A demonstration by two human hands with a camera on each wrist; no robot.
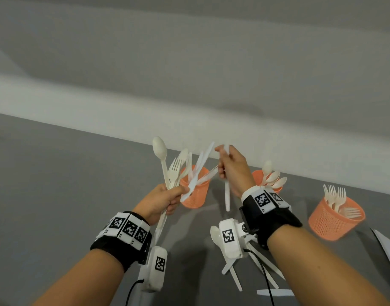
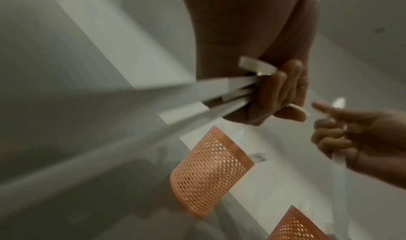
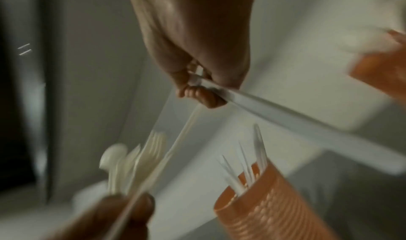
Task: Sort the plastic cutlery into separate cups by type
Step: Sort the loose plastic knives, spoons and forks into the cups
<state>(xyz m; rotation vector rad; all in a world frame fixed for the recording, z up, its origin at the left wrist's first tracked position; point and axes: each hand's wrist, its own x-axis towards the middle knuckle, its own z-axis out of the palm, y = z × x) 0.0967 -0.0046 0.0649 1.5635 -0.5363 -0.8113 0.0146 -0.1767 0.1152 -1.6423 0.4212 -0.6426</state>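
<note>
My left hand (image 1: 167, 199) grips a mixed bundle of cream cutlery (image 1: 174, 168), with a spoon (image 1: 159, 149), forks and knives fanning upward. My right hand (image 1: 225, 164) is raised beside it and holds a white knife (image 1: 227, 195) that hangs down; in the right wrist view the fingers curl round that knife (image 3: 274, 112). A thin knife (image 1: 202, 180) slants between the two hands. Behind them stands an orange mesh cup (image 1: 194, 195) with knives. The spoon cup (image 1: 267, 180) is partly hidden by my right wrist. The fork cup (image 1: 335, 219) is at the right.
Loose spoons and knives (image 1: 233, 274) lie on the grey table (image 1: 57, 195) under my right wrist. A sheet of paper (image 1: 388, 246) pokes in at the right edge. A pale wall ledge (image 1: 123, 111) runs along the table's far side.
</note>
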